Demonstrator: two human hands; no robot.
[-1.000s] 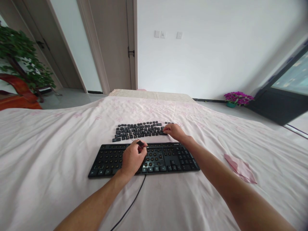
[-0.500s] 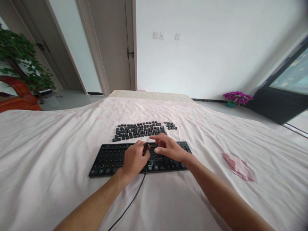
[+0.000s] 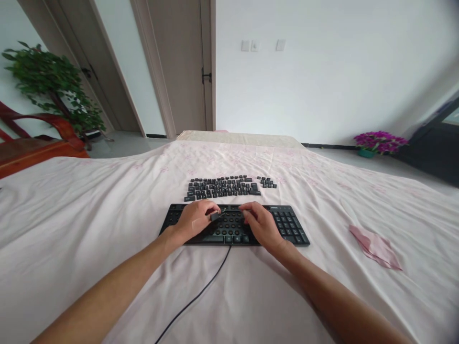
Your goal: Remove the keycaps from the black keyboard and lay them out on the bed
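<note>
A black full-size keyboard (image 3: 297, 228) lies on the cloth, many of its key positions stripped to bare round stems. My left hand (image 3: 195, 220) is over its left half, closed on a small black-handled keycap puller (image 3: 215, 216) whose thin wires point right. My right hand (image 3: 261, 223) hovers above the keyboard's right-middle part, thumb and index finger brought together near the wire tips. Whatever may be between those fingertips is too small to make out. Just beyond the keyboard, loose black keycaps (image 3: 223, 188) lie in rows, with a smaller group of keycaps (image 3: 267, 182) to the right.
A pale pink flowered cloth (image 3: 272, 296) with wrinkles covers the surface. The keyboard's black cable (image 3: 201, 292) runs toward me. On the right lies a folded pink cloth (image 3: 376, 247). A wooden chair (image 3: 53, 138), a leafy plant (image 3: 50, 79) and purple flowers (image 3: 380, 142) stand around.
My head view has swung left. The puller's wires, upright before, now lean right. My right hand's fingers, apart earlier, have come together close to the wires.
</note>
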